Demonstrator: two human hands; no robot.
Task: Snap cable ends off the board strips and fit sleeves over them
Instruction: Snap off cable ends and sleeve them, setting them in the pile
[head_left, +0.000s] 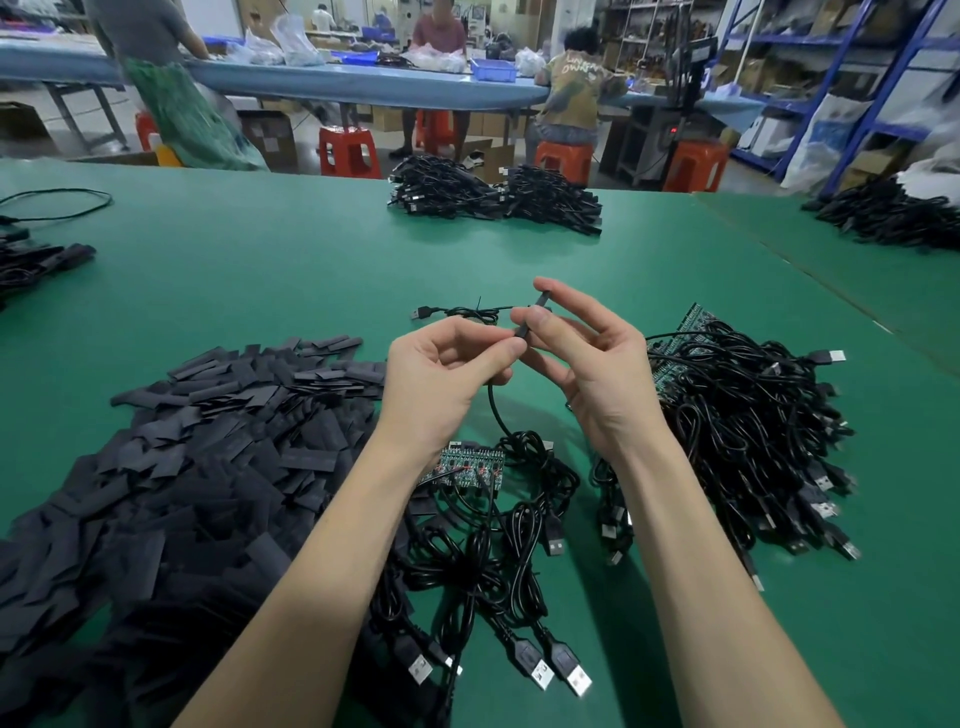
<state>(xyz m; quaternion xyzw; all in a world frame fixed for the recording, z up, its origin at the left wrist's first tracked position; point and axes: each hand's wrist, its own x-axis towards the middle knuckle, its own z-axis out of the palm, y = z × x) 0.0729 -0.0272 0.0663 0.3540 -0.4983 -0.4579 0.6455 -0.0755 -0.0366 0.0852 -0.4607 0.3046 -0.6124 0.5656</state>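
The green worktop fills most of what I see, running from my near edge out to a far edge where two bundles of black cables lie. Along the left side toward my near-left corner spreads the big heap of flat black sleeves. On the right side sits a tall pile of cables with green board strips showing under its far part. Between my forearms, close to the near edge, a board strip lies with its cables fanned toward me, their USB plugs pointing at the near edge. Past my hands, toward the middle of the worktop, one loose cable lies on the cloth.

My left hand is curled, its thumb and forefinger pinching the end of a cable that hangs down to the coils below. My right hand pinches a sleeve between thumb and forefinger, raised above the worktop, its lower end meeting the cable end at my left fingers.
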